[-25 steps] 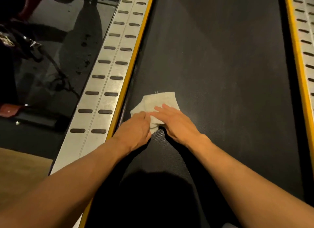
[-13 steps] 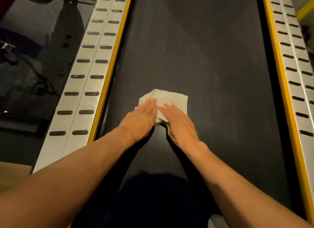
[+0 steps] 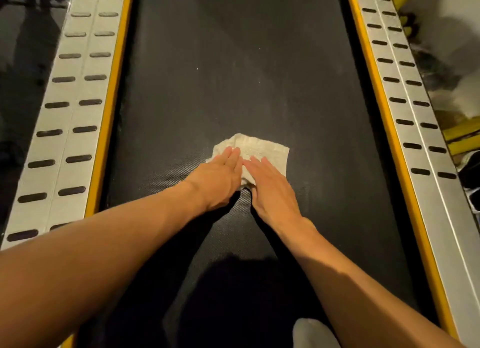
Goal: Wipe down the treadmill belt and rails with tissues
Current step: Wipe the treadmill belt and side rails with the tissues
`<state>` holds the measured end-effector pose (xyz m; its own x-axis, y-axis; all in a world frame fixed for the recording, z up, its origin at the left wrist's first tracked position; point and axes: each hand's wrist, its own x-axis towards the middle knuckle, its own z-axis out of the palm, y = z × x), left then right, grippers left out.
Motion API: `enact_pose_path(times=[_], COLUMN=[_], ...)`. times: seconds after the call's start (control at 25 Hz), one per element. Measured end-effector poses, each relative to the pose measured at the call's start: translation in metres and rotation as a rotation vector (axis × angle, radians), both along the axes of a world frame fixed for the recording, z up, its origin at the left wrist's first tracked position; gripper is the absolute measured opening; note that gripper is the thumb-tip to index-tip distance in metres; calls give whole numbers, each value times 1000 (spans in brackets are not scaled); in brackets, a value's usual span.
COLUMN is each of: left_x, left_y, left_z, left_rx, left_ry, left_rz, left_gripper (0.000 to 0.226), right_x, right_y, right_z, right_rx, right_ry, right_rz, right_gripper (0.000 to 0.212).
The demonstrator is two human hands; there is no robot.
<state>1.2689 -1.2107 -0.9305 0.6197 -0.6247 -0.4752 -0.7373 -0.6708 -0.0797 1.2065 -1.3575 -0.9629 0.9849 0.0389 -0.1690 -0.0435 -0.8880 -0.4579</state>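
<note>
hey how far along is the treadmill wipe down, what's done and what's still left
Done: nothing can be confirmed; the belt ahead of the tissue shows pale dusty smears and specks.
In hand: the left hand and right hand press the tissue flat on the belt's middle.
Left: the far belt, plus the left rail and right rail, neither being touched now.

I log: belt (image 3: 233,62), black with a fine dotted texture. Tissue (image 3: 262,150), cream-white. Left rail (image 3: 75,93) and right rail (image 3: 405,88), silver with paired rows of dark oval slots, each edged by a yellow strip (image 3: 111,109).
</note>
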Motion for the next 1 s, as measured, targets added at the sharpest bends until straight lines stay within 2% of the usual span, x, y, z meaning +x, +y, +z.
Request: enact_pose_path(times=[0.2,0.4,0.52,0.64,0.72,0.88,1.0], left_x=[-37,-21,-25,-53,-60,-33,-36], left_y=[-18,-50,-53,-63,-83,-112,-111], left_z=[3,-8,-10,-9,-11,-19,-24], left_rx=[-51,-86,-89,-113,-132,-133,-149], left_ry=[-39,24,31,13,19,90,63], left_rz=[-142,-37,-16,-98,-140,-57,-107], left_gripper=[60,58,59,58,58,59,59], right_x=[-43,-33,-34,-65,-76,-53,-59], right_y=[-35,-53,-55,-80,-99,-106,-107], right_z=[4,-4,-1,3,5,-1,3], right_rx=[59,6,20,-2,-5,-8,12], right_ry=[-30,-22,16,15,-2,-7,6], right_rz=[34,-81,-32,-4,-72,-212,-189], right_gripper=[65,62,64,63,61,60,62])
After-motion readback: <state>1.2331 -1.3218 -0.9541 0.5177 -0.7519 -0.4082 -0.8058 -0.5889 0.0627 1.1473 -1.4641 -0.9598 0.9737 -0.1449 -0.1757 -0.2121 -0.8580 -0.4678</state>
